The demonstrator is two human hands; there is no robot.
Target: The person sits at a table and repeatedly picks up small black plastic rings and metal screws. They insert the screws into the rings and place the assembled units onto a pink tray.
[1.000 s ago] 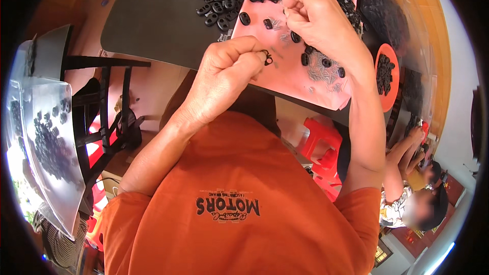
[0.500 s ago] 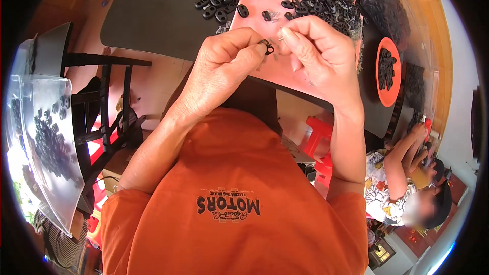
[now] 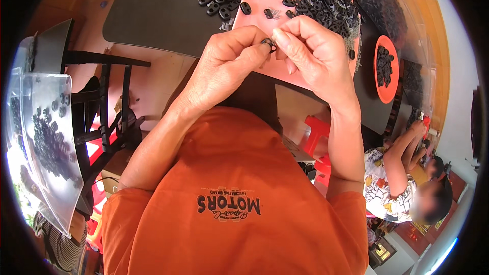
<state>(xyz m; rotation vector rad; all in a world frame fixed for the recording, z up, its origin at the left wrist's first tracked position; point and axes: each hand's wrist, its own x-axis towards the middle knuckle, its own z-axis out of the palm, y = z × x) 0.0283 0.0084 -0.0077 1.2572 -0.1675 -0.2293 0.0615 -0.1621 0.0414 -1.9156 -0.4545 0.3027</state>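
Between the thumb and fingers of my left hand [image 3: 232, 58] is a small black plastic cord lock [image 3: 269, 45] with round holes. The fingertips of my right hand [image 3: 310, 53] are pinched together and touch or nearly touch the cord lock's right side. Whatever lies in that pinch is hidden by the thumb. Both hands are above the near part of a pink board [image 3: 275, 74]. Beyond them, several loose black cord locks [image 3: 321, 0] are heaped on the board, with small metal springs [image 3: 275, 14] scattered among them.
The board lies on a dark table [image 3: 153, 15] with more cord locks along its far side. An orange bowl [image 3: 380, 91] of black parts stands at the right. On the left is a clear bag [image 3: 56, 137] of black parts by a dark stool frame [image 3: 104, 97]. Another person [image 3: 392, 188] sits at lower right.
My right hand has moved left, closing the gap to the cord lock in my left hand. A small pale thin piece seen at its fingertips before is now hidden.
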